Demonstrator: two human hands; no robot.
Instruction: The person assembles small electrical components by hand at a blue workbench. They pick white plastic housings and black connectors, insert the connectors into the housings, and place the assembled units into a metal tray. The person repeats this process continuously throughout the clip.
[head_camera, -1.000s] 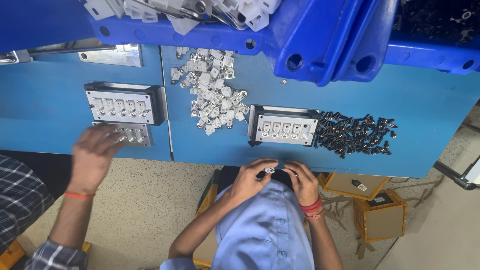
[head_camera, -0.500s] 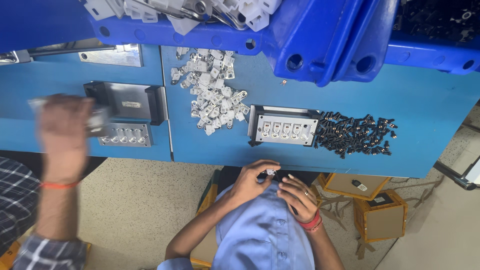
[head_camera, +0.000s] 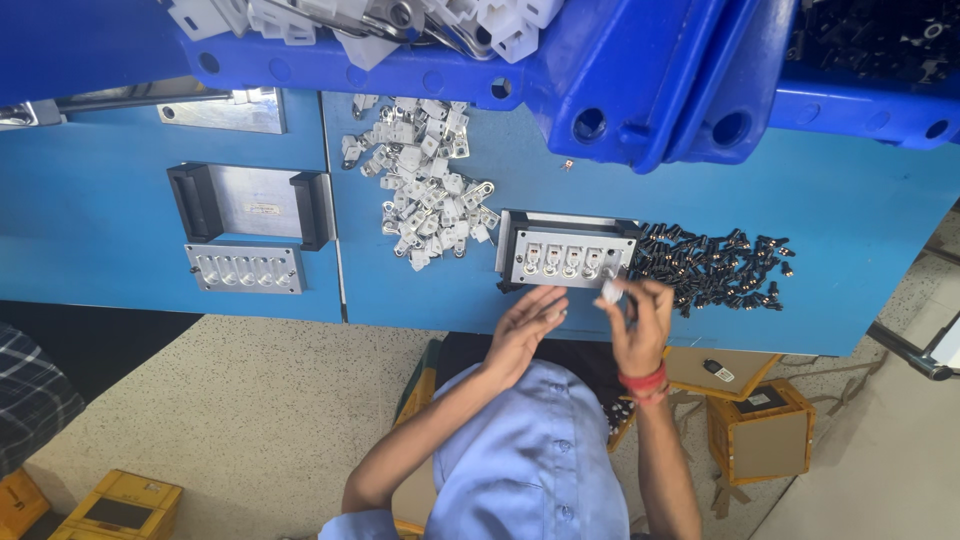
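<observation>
Head view shows the right hand (head_camera: 640, 325) pinching a small white plastic clip (head_camera: 611, 291) just over the metal jig (head_camera: 572, 255). Beside it the left hand (head_camera: 525, 330) hovers open-palmed, holding nothing; black screws (head_camera: 715, 268) lie rightward, white clips (head_camera: 425, 190) beyond.

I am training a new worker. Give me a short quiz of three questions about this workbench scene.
1. True or false: the right hand holds a small white part in its fingers.
2. Which pile lies just right of the metal fixture? A: white clips. B: black parts. C: red caps.
3. Fill in: the bins above the table are ____ in colour.
Key: 1 true; 2 B; 3 blue.
</observation>
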